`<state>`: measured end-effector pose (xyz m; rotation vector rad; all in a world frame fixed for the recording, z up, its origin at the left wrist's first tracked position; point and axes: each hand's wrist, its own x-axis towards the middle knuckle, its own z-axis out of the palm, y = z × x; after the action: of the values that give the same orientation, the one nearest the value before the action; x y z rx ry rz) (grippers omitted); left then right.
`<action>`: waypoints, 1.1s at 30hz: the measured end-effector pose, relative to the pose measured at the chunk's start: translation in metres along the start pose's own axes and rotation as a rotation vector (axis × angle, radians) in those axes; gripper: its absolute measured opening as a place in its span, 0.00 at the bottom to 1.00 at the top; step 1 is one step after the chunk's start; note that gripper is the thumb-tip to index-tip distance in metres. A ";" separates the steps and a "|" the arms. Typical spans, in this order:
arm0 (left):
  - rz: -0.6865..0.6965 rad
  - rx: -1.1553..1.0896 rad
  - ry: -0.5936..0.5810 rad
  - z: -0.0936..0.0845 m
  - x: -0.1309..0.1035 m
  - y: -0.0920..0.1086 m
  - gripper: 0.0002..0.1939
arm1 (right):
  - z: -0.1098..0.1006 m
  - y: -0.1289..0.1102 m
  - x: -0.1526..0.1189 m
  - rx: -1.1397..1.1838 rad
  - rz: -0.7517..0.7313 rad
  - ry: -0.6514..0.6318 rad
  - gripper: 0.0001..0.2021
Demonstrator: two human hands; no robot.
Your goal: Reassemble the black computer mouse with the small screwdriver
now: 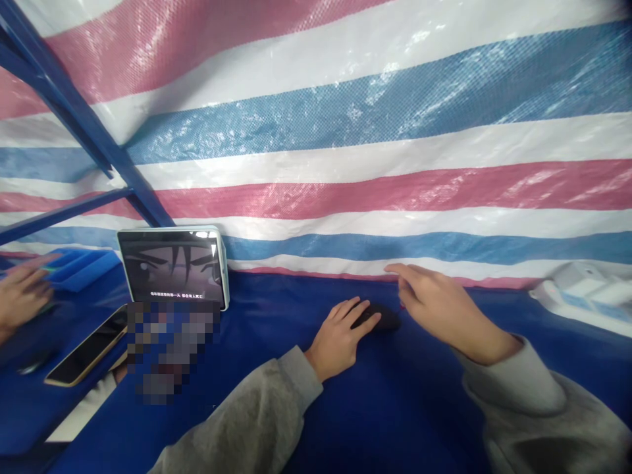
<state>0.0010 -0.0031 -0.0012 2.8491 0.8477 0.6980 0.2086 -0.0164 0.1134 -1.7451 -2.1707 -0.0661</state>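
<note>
My left hand (340,339) lies palm down on the blue surface. Its thumb and fingers are around the near left end of a black object (390,318) shaped like a computer mouse. To the right of that object, my right hand (437,306) is raised a little, with the index finger stretched out to the left and the other fingers curled under. A tiny red bit shows beneath its fingertips; what they hold is mostly hidden.
A tablet (172,266) stands at the left, with a phone (89,345) beside it. Another person's hand (22,293) is by a blue tray (81,266) at the far left. White packages (590,293) lie at the right. Striped sheeting (345,197) hangs behind.
</note>
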 end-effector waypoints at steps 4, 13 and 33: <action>-0.003 -0.012 0.004 0.001 0.000 -0.001 0.35 | 0.003 0.003 0.001 0.040 -0.023 0.034 0.19; 0.002 -0.012 -0.001 0.001 0.000 0.000 0.36 | 0.002 0.002 0.001 -0.007 0.009 0.005 0.20; -0.004 -0.012 0.005 0.001 -0.001 -0.001 0.36 | 0.001 0.000 0.001 0.006 0.034 0.055 0.16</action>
<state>0.0001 -0.0028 -0.0025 2.8352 0.8469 0.7077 0.2085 -0.0154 0.1127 -1.7559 -2.0995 -0.0970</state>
